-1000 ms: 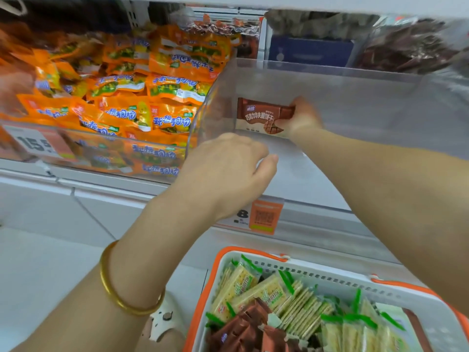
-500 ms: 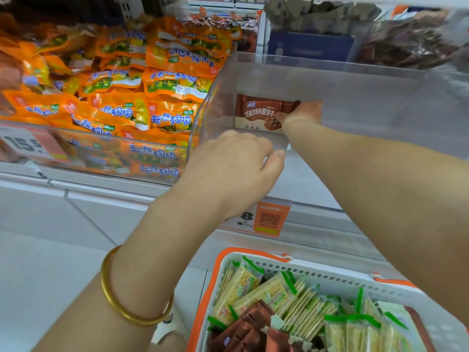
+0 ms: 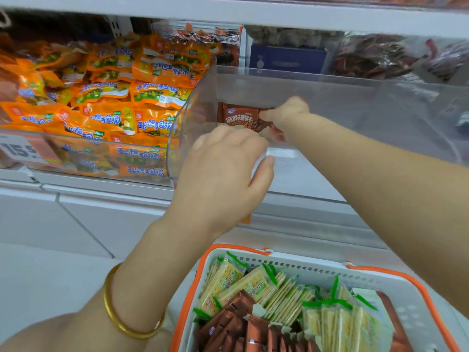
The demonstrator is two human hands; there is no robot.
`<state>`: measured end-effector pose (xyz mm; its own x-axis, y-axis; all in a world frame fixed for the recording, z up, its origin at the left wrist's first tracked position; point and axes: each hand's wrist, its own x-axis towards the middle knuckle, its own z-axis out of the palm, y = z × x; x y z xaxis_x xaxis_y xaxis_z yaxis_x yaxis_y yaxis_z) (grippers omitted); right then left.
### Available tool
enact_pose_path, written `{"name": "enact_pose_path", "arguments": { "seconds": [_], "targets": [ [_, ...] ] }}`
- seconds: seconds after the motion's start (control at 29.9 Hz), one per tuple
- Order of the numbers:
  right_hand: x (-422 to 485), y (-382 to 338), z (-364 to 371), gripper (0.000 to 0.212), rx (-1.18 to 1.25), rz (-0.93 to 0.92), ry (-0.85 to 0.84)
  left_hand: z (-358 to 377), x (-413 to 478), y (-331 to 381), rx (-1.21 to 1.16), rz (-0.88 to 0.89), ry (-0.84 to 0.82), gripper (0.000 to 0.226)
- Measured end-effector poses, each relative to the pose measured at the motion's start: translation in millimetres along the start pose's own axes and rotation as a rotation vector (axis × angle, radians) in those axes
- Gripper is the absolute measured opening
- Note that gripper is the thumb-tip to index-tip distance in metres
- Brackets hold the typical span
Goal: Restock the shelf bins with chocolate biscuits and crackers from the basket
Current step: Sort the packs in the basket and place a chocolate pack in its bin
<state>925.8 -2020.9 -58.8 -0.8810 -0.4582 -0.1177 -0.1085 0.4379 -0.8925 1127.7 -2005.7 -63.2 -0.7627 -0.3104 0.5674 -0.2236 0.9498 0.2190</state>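
The chocolate biscuit pack (image 3: 238,118) has shifted slightly left and lower inside the clear bin (image 3: 330,80), pinched at one end by the right hand (image 3: 286,115). The left hand (image 3: 223,168) curls over the bin's front wall, thumb outside. Below, the basket (image 3: 380,278) holds green-trimmed crackers (image 3: 253,283) and more brown packs (image 3: 241,326).

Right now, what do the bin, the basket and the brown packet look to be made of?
The clear bin: looks like rigid transparent plastic, glossy; the orange packets beside it show through its wall. The basket: moulded plastic, matt white, with an orange rim and a slotted wall. The chocolate biscuit packet, pinched by the right hand: thin printed film with a sheen, probably plastic or foil laminate.
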Motion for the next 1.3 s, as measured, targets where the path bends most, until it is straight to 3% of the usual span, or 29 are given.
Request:
{"name": "enact_pose_path", "arguments": {
  "seconds": [0.13, 0.23, 0.33, 0.47, 0.57, 0.67, 1.07, 1.3],
  "targets": [
    [-99, -2, -51, 0.017, -0.001, -0.255, -0.074, -4, -38, 25, -0.006, 0.113, 0.226, 0.024],
    [-175, 26, -89, 0.018, 0.004, -0.390, -0.193, 2, -79, 46, -0.030, 0.157, 0.233, 0.019],
    [-214, 85, -97, 0.023, -0.080, -0.352, -0.296, 25, -120, 54, -0.024, 0.121, -0.036, 0.019],
    [-217, 187, -77, 0.017, -0.404, -0.151, -0.424, 56, -150, 57, -0.017, 0.044, -0.451, 0.031],
    [-212, 239, -68, 0.028, -0.706, -0.169, -0.628, 69, -156, 61, -0.048, -0.017, -0.562, 0.032],
    [-211, 261, -64, 0.046, -0.809, -0.231, -0.786, 79, -160, 60, -0.068, -0.046, -0.590, 0.033],
    [-194, 295, -67, 0.012, -0.547, -0.117, -0.683, 98, -161, 63, -0.167, -0.065, -0.613, 0.025],
    [-182, 269, -87, 0.022, -0.445, -0.176, -0.712, 103, -160, 65, -0.254, -0.129, -0.649, 0.023]
  ]
}}
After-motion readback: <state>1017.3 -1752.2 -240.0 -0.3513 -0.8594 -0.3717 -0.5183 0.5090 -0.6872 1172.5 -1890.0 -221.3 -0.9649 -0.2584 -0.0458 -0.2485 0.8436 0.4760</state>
